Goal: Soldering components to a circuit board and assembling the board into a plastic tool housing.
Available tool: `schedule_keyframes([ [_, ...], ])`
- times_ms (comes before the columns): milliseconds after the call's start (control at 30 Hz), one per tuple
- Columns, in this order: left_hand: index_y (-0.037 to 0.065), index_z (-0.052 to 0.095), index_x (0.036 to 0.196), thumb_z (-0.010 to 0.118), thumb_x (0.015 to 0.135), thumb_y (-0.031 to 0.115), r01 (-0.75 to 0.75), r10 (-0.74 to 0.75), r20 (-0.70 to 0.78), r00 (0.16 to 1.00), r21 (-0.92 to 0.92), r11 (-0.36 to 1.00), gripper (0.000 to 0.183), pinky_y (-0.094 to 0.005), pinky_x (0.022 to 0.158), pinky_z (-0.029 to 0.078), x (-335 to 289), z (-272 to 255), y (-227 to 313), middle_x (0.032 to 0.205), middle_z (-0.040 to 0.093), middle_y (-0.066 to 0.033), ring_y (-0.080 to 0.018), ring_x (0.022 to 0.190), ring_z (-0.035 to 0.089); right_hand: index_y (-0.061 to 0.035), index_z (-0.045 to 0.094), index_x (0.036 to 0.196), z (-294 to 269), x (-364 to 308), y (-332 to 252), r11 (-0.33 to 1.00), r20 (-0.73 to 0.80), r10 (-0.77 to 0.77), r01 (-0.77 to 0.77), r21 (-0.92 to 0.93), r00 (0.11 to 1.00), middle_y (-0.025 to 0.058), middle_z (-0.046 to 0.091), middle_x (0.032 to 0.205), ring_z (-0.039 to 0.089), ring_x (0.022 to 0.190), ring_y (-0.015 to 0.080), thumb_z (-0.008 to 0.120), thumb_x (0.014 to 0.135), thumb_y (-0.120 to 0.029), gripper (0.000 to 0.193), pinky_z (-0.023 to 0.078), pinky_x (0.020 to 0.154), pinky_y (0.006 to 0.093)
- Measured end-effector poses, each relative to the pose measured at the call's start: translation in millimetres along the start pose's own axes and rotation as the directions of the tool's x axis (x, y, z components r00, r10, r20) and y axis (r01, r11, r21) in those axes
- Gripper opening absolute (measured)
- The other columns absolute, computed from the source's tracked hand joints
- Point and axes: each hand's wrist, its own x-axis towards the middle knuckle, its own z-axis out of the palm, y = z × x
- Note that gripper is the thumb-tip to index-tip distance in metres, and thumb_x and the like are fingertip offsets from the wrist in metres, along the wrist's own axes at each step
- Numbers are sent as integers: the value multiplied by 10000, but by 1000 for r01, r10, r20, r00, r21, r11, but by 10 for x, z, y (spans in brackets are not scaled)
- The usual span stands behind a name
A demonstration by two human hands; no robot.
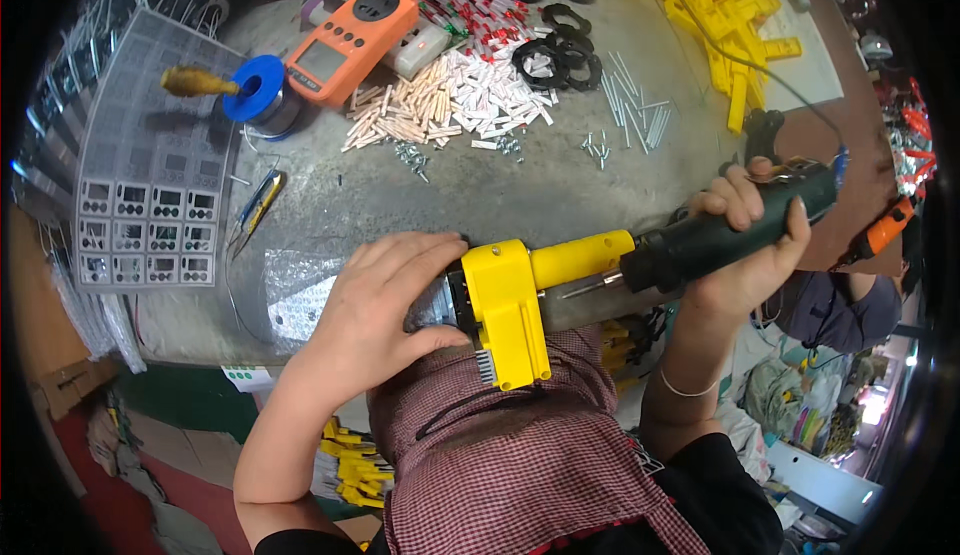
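Note:
My left hand (385, 300) is closed round the dark and clear end of a yellow power tool body (508, 305), steadying it at the table's near edge. A yellow tubular handle (585, 258) sticks out to the right from that body. My right hand (745, 225) grips a black electric screwdriver (740, 233), with a cord running up from its back end. The screwdriver's metal bit (592, 286) points left toward the yellow body, beside the handle and just short of the housing's side. The left fingertips partly hide the tool's dark collar.
Behind lie small screws (412, 158), long screws (635, 100), a heap of white sleeves (490, 90), black rings (565, 55) and yellow housings (735, 30). An orange meter (352, 43), a blue solder spool (258, 90), cutters (262, 205) and a parts sheet (150, 145) are at left.

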Motion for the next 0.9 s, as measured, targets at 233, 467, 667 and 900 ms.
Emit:
schedule_keyframes([
  [233, 19, 640, 1135, 832, 608, 388, -19, 22, 71, 997, -45, 999, 671, -418, 900, 474, 123, 6, -46, 1097, 674, -119, -323, 1014, 610, -49, 495, 1081, -271, 10, 194, 987, -306, -146, 117, -110, 941, 12, 458, 770, 467, 690, 133, 518, 910, -389, 381, 433, 791, 338],
  [467, 32, 647, 1113, 827, 594, 394, -40, 42, 54, 998, -42, 998, 658, -405, 865, 488, 147, 6, -74, 1081, 683, -101, -309, 978, 624, -56, 532, 1063, -276, 45, 380, 989, -374, -144, 119, -90, 916, 11, 465, 748, 464, 698, 150, 536, 882, -393, 383, 422, 798, 359],
  [667, 41, 638, 1115, 826, 589, 415, -13, 17, 84, 996, -53, 998, 672, -408, 882, 485, 171, -3, -81, 1114, 680, -89, -307, 1012, 623, -61, 534, 1054, -292, 30, 400, 994, -349, -109, 103, -36, 931, 3, 446, 739, 447, 692, 142, 538, 873, -394, 378, 417, 786, 345],
  [900, 33, 629, 1118, 823, 609, 419, 14, 1, 136, 991, -111, 994, 668, -398, 870, 517, 189, -17, -110, 1136, 678, -97, -305, 1011, 641, -65, 520, 1011, -333, 34, 409, 997, -327, -68, 79, 21, 943, -15, 430, 732, 433, 654, 118, 552, 853, -416, 386, 419, 744, 309],
])
